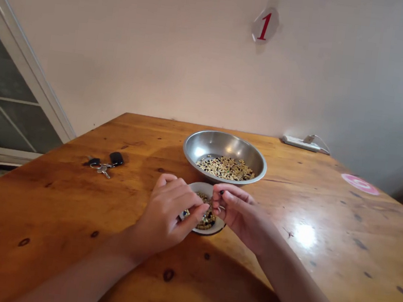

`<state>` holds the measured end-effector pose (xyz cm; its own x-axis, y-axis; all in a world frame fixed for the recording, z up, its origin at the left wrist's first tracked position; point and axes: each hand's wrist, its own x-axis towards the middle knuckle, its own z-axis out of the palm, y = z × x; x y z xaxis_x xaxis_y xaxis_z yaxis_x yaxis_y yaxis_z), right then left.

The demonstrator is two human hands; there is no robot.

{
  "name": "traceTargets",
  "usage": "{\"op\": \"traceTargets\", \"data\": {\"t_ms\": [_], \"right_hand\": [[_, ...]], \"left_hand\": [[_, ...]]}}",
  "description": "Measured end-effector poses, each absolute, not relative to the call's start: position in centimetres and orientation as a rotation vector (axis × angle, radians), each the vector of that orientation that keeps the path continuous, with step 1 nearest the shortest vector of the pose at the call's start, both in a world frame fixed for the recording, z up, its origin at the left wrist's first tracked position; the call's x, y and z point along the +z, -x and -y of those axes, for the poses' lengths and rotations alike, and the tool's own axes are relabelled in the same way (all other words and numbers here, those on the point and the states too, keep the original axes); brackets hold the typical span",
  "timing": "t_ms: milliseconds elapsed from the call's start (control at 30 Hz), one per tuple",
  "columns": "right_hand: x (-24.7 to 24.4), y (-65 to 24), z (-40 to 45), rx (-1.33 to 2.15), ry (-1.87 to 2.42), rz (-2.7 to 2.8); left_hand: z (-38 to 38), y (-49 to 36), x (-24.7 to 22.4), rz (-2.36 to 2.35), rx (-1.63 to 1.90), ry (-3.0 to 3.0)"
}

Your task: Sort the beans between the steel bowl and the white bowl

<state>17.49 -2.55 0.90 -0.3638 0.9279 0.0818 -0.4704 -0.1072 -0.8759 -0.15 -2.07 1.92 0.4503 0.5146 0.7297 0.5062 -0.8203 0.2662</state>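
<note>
My right hand is pinched over the right side of a small white bowl, with a small round black bead between thumb and forefinger. Over the bowl's left side, my left hand has its thumb and forefinger pressed together. Whatever they hold, if anything, is too small to make out. Inside the small bowl lie many gold-coloured and black beads, partly hidden by my hands. Just behind it stands a wide steel basin with a layer of pale yellow and black beads.
A bunch of keys with black fobs lies on the wooden table at left. A white power strip with a cable is at the back right, near the wall. A round pink sticker is on the right side of the tabletop.
</note>
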Motion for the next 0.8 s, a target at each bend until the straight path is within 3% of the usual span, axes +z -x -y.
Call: {"op": "traceTargets", "data": {"t_ms": [800], "right_hand": [[0.94,-17.53,2.89,1.629,0.577,1.248]], "left_hand": [[1.95,-0.02,2.14,-0.822,1.164,-2.589]]}}
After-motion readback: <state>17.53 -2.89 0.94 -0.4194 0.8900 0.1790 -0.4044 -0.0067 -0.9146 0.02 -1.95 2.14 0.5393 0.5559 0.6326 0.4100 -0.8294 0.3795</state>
